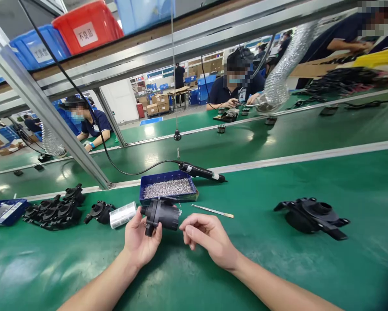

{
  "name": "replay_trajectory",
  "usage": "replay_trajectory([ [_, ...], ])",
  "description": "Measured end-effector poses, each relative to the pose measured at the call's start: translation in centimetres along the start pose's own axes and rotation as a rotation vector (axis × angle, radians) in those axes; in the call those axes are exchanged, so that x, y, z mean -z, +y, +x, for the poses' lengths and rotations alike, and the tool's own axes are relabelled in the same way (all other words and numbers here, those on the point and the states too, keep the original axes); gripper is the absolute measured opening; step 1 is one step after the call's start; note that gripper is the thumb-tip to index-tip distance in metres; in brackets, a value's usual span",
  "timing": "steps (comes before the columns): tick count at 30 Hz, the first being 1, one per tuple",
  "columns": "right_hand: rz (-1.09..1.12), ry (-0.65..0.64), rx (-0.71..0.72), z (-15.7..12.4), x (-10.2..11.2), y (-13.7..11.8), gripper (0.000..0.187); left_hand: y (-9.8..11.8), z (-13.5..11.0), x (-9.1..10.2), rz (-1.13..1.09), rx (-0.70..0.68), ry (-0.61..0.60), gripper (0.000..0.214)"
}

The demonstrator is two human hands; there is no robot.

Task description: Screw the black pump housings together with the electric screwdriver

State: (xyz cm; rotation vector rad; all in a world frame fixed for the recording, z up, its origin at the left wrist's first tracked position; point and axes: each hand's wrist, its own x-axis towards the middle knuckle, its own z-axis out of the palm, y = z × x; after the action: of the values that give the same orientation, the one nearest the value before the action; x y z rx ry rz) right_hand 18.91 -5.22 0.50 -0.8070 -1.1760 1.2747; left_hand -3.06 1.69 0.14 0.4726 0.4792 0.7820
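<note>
My left hand [141,242] grips a black plastic pump housing [164,214], with its rounded body lying sideways and pointing right. Just right of the housing is my right hand [206,237], its fingers curled and thumb pressed in; whatever they hold, if anything, is too small or hidden to make out. Behind the housing stands a blue tray [194,198] filled with small shiny screws [168,187]. A few tiny pieces [180,212] lie between tray and housing. Tweezers [212,210] rest on the green mat beyond my right hand.
An electric screwdriver [203,171] hangs over the tray on a cord. Left are a clear-wrapped roll [123,215], a black part [99,211] and several more black parts [56,211]. Another black housing [313,216] sits right. A metal post [70,125] rises left; co-workers sit opposite.
</note>
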Motion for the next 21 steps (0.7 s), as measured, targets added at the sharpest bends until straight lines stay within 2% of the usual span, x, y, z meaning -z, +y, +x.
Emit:
replay_trajectory([
  [3,-0.02,0.004,0.008,-0.2,-0.2,0.1,0.038,0.1,-0.1,-0.3,0.068,-0.006,0.016,0.05],
  [5,-0.103,0.028,0.046,-0.2,-0.2,0.0,0.036,0.1,0.0,-0.5,0.066,-0.023,0.055,0.046],
  [8,-0.386,0.185,0.25,1.0,0.5,-1.0,0.027,-0.3,0.3,-0.9,0.11,-0.054,0.165,0.035],
  [10,-0.651,0.318,0.42,2.9,1.9,-2.5,0.016,-0.6,0.5,-1.3,0.236,-0.057,0.204,0.033],
  [11,-0.804,0.363,0.453,4.2,2.9,-3.4,0.026,-0.7,0.5,-1.6,0.318,-0.053,0.202,0.033],
  [12,-0.975,0.382,0.445,5.6,4.0,-4.4,0.047,-0.8,0.5,-1.9,0.397,-0.045,0.191,0.035],
  [13,-1.163,0.394,0.342,7.0,5.2,-5.2,0.069,-0.8,0.5,-2.1,0.467,-0.033,0.178,0.037],
  [14,-1.306,0.356,0.182,8.4,6.4,-5.9,0.081,-0.8,0.4,-2.3,0.524,-0.015,0.169,0.039],
  [15,-1.336,0.292,0.116,9.6,7.6,-6.4,0.082,-0.9,0.3,-2.5,0.567,0.007,0.166,0.041],
  [18,-1.349,0.107,0.005,11.8,10.3,-6.8,0.046,-1.3,0.1,-2.7,0.615,0.058,0.163,0.049],
  [21,-1.369,0.07,-0.005,12.2,11.1,-7.0,0.019,-2.4,-0.2,-2.8,0.584,0.091,0.146,0.057],
])
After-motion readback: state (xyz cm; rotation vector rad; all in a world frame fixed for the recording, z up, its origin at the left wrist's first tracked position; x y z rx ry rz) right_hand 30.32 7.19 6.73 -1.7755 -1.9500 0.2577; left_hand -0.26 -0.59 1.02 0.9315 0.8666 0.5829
